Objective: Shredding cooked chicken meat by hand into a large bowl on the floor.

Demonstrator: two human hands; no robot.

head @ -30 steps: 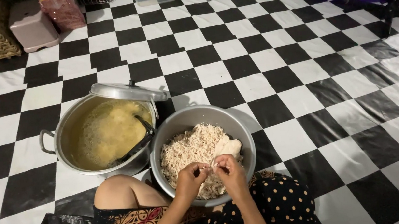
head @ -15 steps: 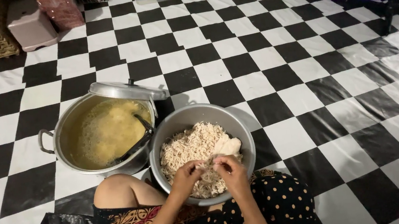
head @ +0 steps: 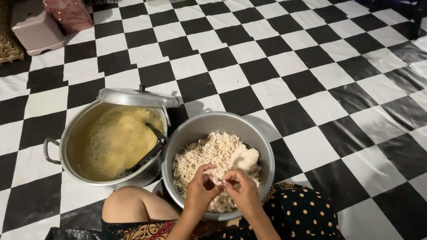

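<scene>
The fingers [head: 218, 179] of the left hand [head: 200, 190] and right hand [head: 243, 188] meet tip to tip, pinched together on a small pale strip of cooked meat [head: 216, 179] held just above the shredded pile [head: 204, 160]. The strip appears soft, fibrous, light and probably moist; it should part along the grain if gripped at both ends, thumb against forefinger. Its long axis seems to run left to right between the two hands, but it is too small to tell for certain. Beyond the fingertips, an unshredded pale chunk [head: 244, 158] lies on the pile. All of this sits in a round metal basin [head: 257, 136] on the checkered floor [head: 298, 74]. Further left stands a pot of yellow broth [head: 115, 143] with a dark ladle [head: 148, 152] and a tilted lid [head: 134, 97].
</scene>
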